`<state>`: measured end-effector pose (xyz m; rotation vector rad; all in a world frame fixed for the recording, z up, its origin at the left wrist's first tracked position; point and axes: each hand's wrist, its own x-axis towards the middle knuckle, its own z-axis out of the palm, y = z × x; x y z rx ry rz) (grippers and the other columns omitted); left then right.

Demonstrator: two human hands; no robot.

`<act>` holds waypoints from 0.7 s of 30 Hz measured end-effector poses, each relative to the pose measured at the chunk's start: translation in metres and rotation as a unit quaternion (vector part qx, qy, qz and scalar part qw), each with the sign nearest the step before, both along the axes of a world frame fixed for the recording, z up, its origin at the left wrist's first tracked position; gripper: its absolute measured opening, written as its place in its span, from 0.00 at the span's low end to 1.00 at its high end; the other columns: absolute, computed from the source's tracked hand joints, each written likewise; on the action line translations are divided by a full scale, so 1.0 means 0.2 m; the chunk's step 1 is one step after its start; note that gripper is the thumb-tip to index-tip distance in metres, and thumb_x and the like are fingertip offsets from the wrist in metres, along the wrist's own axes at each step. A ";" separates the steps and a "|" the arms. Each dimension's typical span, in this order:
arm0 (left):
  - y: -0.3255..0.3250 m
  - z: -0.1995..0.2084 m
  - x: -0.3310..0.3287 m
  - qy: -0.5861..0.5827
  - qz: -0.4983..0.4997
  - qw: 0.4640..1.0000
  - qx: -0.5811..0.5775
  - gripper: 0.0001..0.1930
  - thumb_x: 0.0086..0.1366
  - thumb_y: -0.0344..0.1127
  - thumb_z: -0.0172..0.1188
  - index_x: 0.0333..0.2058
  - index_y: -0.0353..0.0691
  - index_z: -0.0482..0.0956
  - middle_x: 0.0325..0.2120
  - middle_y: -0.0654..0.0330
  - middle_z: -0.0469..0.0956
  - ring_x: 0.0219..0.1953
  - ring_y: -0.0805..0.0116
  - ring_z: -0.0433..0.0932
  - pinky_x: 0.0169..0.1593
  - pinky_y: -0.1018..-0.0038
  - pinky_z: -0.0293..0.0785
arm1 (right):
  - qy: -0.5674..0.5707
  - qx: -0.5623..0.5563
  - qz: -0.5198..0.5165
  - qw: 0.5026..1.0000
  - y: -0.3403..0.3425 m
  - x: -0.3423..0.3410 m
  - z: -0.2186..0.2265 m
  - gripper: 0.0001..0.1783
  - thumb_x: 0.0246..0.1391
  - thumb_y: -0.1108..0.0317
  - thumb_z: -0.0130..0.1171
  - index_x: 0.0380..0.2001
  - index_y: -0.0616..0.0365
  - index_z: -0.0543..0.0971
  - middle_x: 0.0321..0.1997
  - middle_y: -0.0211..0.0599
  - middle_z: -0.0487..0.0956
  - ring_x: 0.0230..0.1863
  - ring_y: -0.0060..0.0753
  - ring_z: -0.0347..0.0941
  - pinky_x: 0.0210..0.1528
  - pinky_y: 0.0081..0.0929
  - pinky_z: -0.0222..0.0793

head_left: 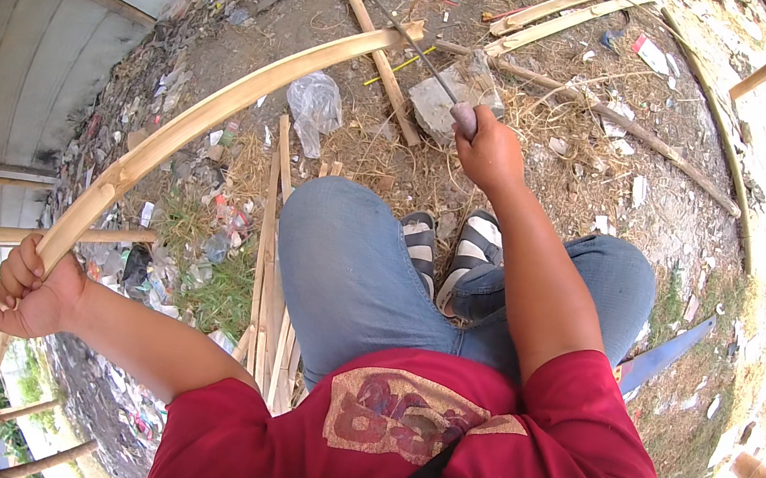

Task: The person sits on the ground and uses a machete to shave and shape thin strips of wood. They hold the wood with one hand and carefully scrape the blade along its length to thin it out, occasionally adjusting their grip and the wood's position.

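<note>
My left hand grips a long split bamboo strip near its lower end; the strip curves up and to the right, its far tip near the knife blade. My right hand is closed on the pale handle of a long thin knife, whose dark blade runs up and left across the strip's far end. I sit with knees in blue jeans and striped sandals below the right hand.
Thin bamboo slats lie beside my left knee. More bamboo poles and strips lie on the littered dirt ahead, with a grey stone and a clear plastic bag. A corrugated wall stands left. A blue blade-like piece lies to the right.
</note>
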<state>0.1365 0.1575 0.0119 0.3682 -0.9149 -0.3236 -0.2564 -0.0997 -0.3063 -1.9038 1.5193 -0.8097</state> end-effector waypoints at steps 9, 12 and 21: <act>0.14 -0.01 -0.10 0.014 0.006 1.000 -0.013 0.26 0.64 0.50 0.61 0.13 0.51 0.60 0.11 0.72 0.50 0.16 0.76 0.48 0.25 0.75 0.48 | -0.018 -0.058 0.064 0.996 0.13 0.07 0.07 0.14 0.53 0.60 0.64 0.38 0.54 0.74 0.29 0.55 0.81 0.34 0.63 0.78 0.36 0.54 0.73; 0.14 0.02 -0.12 -0.008 0.003 1.000 -0.008 0.26 0.64 0.51 0.61 0.12 0.50 0.60 0.11 0.72 0.50 0.16 0.75 0.48 0.25 0.75 0.49 | -0.011 -0.104 0.128 0.986 0.15 0.07 0.15 0.16 0.51 0.61 0.64 0.38 0.54 0.72 0.28 0.53 0.80 0.34 0.62 0.78 0.35 0.55 0.73; 0.19 0.11 -0.18 0.009 0.011 1.000 -0.014 0.26 0.63 0.51 0.61 0.12 0.51 0.60 0.10 0.71 0.51 0.15 0.74 0.49 0.25 0.75 0.48 | -0.035 0.048 -0.051 0.997 0.02 -0.06 -0.02 0.15 0.53 0.60 0.62 0.37 0.60 0.76 0.33 0.59 0.82 0.38 0.63 0.79 0.42 0.54 0.73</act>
